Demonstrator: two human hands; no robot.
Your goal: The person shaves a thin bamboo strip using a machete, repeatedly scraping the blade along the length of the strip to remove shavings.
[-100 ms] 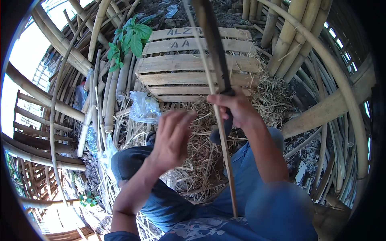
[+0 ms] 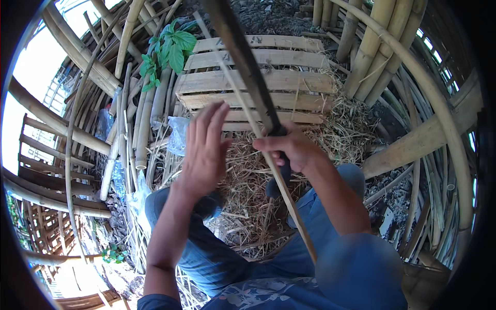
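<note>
My right hand (image 2: pixel 295 149) is closed round the black handle of a machete (image 2: pixel 251 72). Its long dark blade points up and away, past the upper edge of the view. Under my right thumb, alongside the machete, runs a thin pale bamboo strip (image 2: pixel 290 197). The strip slants from near my lap up to the far left, crossing in front of the crate. My left hand (image 2: pixel 202 150) is raised left of the strip, apart from it, with fingers stretched out and nothing held.
Beyond my hands lies a slatted wooden crate (image 2: pixel 253 80). Straw and shavings (image 2: pixel 253 191) cover the ground between my legs. Bamboo poles (image 2: pixel 142 132) stand at left, beside a clear plastic bag (image 2: pixel 177 135) and a leafy plant (image 2: pixel 170 49). A thick bamboo beam (image 2: pixel 421 135) crosses at right.
The far ends of the machete and strip have swung left, and my right hand has shifted slightly left and nearer. My left hand has moved left and its fingers have straightened upward.
</note>
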